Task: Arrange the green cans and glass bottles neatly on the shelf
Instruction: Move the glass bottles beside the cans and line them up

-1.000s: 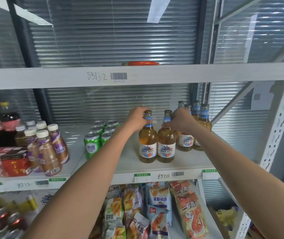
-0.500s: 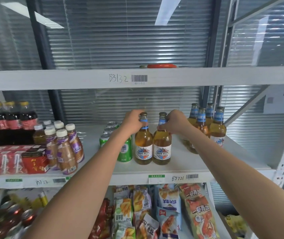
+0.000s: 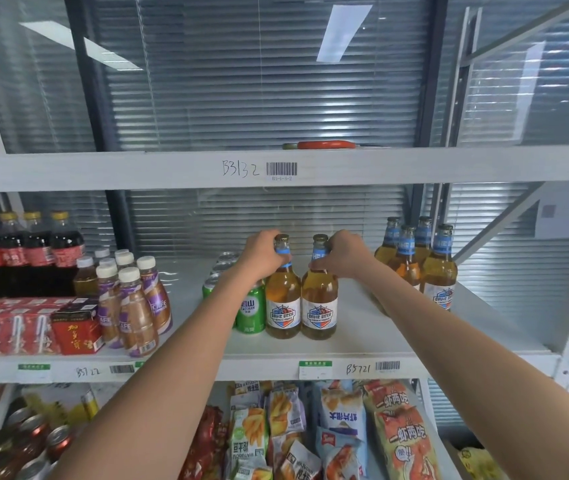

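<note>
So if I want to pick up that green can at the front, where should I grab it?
Hold the green can around its round middle, coming from the front edge of the shelf. It stands upright with its label facing out. A bottle stands tight against its right side, the person's left arm crosses its left, and more cans stand behind, so the front is probably easiest.

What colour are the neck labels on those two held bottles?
Blue, on both glass bottles, seen in the head view.
</note>
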